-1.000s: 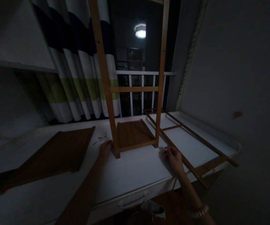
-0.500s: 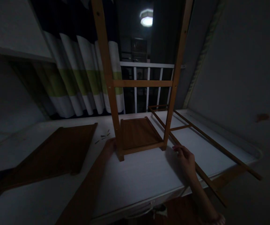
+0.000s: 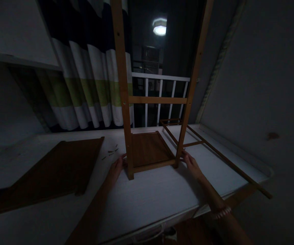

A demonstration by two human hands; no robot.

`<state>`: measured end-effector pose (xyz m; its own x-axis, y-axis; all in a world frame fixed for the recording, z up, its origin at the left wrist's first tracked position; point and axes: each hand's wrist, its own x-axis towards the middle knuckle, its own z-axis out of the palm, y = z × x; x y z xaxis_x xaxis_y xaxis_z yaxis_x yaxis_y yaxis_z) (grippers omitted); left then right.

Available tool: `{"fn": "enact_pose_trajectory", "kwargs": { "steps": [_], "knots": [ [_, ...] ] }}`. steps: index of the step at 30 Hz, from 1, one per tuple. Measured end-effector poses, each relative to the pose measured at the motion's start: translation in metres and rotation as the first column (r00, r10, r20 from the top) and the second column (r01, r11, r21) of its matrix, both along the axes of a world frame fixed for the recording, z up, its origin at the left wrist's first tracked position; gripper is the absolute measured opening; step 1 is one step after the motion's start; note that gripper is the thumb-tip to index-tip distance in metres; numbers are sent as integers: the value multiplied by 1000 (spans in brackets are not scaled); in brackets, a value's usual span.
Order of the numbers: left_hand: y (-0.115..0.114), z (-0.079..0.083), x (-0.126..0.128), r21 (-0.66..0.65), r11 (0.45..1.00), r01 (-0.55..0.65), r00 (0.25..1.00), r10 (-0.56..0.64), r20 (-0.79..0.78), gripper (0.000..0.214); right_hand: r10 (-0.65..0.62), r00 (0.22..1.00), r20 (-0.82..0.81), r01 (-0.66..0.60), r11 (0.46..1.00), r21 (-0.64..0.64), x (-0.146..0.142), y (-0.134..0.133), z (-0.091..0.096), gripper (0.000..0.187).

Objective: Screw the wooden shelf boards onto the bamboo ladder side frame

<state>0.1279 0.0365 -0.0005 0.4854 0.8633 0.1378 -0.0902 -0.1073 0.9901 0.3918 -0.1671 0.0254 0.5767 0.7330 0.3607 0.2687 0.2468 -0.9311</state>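
An upright wooden frame, with two tall posts and crossbars, stands on the white surface in the middle. At its foot, a square wooden panel lies between the posts. My left hand is at the outer side of the left post, its fingers curled against the wood and partly hidden behind it. Against the lower part of the right post, my right hand has its fingers pinched together. Whatever they may hold is too small and dark to make out.
A larger wooden panel lies at the left. Several small pieces of hardware are scattered beside the frame. Another wooden frame lies flat at the right. Behind are a striped curtain and a white railing.
My right hand has moved left and reached the right post. My left hand stays by the left post. The view has shifted slightly.
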Motion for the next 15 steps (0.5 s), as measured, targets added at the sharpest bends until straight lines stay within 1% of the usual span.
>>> {"fn": "enact_pose_trajectory", "kwargs": {
  "steps": [1,3,6,9,11,13,15],
  "knots": [
    [1,-4,-3,-6,999,49,999,-49,1,65,8,1000,20,-7,1000,-22,-1,-1,-2,58],
    [2,-11,-7,15,996,91,996,-90,-26,68,13,999,50,-10,998,-59,-1,-1,-3,55],
    [-1,-12,-9,81,995,66,997,-63,-43,74,43,998,51,-40,997,-62,-1,3,2,52],
    [-10,-1,-10,132,988,77,997,-75,-20,76,91,995,27,-89,992,-84,-1,10,6,53],
    [-18,9,-11,170,981,93,995,-87,-46,68,92,995,33,-88,992,-94,-2,13,5,52],
    [-26,19,-13,213,970,118,991,-103,-81,57,94,993,68,-88,992,-91,-4,15,2,51],
    [-33,26,-14,228,962,148,986,-124,-114,51,88,990,111,-77,992,-98,-6,16,-2,50]
  ]
}}
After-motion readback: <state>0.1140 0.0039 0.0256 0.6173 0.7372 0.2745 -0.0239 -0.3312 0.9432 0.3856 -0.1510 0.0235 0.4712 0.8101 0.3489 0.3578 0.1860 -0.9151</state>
